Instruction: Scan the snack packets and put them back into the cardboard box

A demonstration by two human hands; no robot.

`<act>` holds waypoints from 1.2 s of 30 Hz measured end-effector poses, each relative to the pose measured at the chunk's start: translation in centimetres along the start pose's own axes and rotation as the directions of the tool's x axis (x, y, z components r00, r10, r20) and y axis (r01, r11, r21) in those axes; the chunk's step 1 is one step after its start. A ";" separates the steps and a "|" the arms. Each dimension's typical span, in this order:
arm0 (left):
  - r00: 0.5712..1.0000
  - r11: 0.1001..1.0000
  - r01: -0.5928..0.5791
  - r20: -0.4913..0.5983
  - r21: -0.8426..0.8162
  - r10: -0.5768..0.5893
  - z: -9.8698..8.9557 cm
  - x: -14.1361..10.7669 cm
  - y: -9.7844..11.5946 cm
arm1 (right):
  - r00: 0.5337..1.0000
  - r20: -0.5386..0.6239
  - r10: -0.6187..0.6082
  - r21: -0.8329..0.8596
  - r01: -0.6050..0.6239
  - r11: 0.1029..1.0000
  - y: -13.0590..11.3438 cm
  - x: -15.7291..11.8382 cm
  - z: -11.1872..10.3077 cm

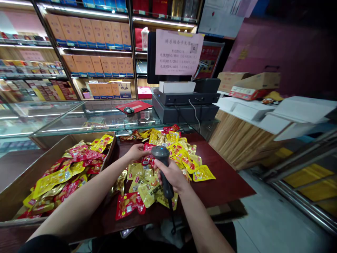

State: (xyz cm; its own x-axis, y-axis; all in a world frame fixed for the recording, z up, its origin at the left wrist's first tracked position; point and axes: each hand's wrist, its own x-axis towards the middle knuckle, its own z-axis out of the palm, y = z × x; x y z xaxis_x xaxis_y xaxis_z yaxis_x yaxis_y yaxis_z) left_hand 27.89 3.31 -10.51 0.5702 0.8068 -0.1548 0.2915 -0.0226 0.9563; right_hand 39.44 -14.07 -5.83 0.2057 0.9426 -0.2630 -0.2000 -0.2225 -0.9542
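Observation:
My right hand [172,174] is wrapped round the grip of a dark handheld barcode scanner [161,153], with a small blue light on its top and a cord hanging below. Just left of the scanner head, my left hand [137,153] pinches the edge of a red snack packet [149,147]; the scanner partly hides it. Around both hands lies a loose pile of packets: yellow snack packets [181,154] behind and to the right, pale gold snack packets [151,191] nearer me, and another red snack packet [131,205] close to the front edge.
A cardboard box [109,154] of red and yellow packets stands at the left on the brown table [223,182]. Behind is a glass counter [100,109] with a mouse [129,110], a cash drawer [181,109] and a monitor bearing a pink notice [179,52]. White boxes [252,109] lie at right.

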 end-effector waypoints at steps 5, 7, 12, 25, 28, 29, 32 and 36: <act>0.999 0.951 0.046 0.012 -0.304 -0.045 -0.8 0.0 0.8 | 0.999 -0.023 0.026 0.010 -0.026 1.000 0.7 -0.3 0.9; 0.998 0.926 0.062 0.007 -0.373 -0.064 -1.0 -0.2 1.2 | 0.999 -0.022 0.029 0.015 -0.029 0.999 0.8 -0.4 1.2; 0.993 0.899 0.065 -0.065 -0.433 -0.103 -1.6 -0.4 1.7 | 1.000 0.000 0.015 0.027 -0.015 1.000 1.5 -0.1 1.7; 0.992 0.890 0.030 -0.093 -0.455 -0.080 -2.1 0.3 0.7 | 0.999 0.030 -0.011 0.006 0.011 1.000 2.0 0.0 2.3; 0.991 0.888 0.049 -0.089 -0.457 -0.101 -2.0 -0.1 1.2 | 0.999 0.038 -0.015 0.006 0.015 1.000 2.0 0.0 2.4; 0.990 0.888 0.052 -0.090 -0.457 -0.104 -2.0 -0.1 1.2 | 0.999 0.041 -0.016 0.004 0.015 1.000 2.0 0.0 2.4; 0.991 0.887 0.050 -0.086 -0.458 -0.100 -2.0 -0.1 1.2 | 0.999 0.044 -0.019 0.000 0.019 1.000 2.2 0.1 2.4; 0.993 0.886 0.039 -0.080 -0.463 -0.085 -2.1 0.3 0.7 | 0.999 0.046 -0.014 -0.020 0.015 1.000 2.3 0.2 2.3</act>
State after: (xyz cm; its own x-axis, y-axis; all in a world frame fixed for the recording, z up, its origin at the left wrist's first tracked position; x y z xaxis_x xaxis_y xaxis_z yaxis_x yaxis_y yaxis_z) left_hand 26.65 4.78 -9.38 0.4802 0.8502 -0.2156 -0.0751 0.2848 0.9557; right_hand 36.83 -13.85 -7.69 0.1643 0.9560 -0.2429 -0.1773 -0.2136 -0.9607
